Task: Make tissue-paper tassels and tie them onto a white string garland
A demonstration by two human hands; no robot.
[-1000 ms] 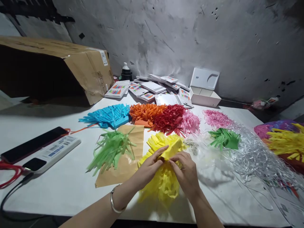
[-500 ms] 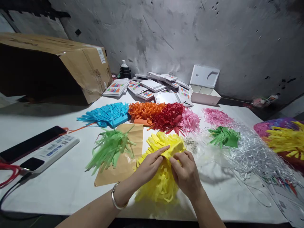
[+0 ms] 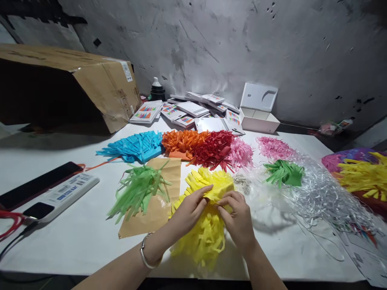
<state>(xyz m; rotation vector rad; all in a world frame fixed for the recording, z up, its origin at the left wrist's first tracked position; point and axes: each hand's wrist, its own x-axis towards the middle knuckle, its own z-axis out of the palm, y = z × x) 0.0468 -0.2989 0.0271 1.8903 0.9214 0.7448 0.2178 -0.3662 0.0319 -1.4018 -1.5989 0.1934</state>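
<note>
Yellow fringed paper [image 3: 201,237] lies in a loose heap at the front middle of the table, its strips spreading above and below my hands. My left hand [image 3: 192,205], with a silver bracelet at the wrist, grips the yellow paper from the left, thumb and forefinger closed on it. From the right, my right hand [image 3: 237,215] pinches the edge of the same paper between thumb and fingers. Light green fringed paper [image 3: 140,189] rests on a brown paper sheet [image 3: 133,227] left of the hands.
Blue [image 3: 136,145], orange [image 3: 184,141], red [image 3: 216,149] and pink fringes [image 3: 240,155] lie behind. Silver tinsel [image 3: 320,193] and green fringe [image 3: 284,173] are right. A power bank [image 3: 69,193] and carton [image 3: 105,88] stand left; flat packs [image 3: 148,112] and an open box [image 3: 260,121] sit behind.
My right hand's fingers have shifted slightly on the yellow paper's edge, and the hand is turned a little. The lower yellow strips have spread. The view has moved slightly.
</note>
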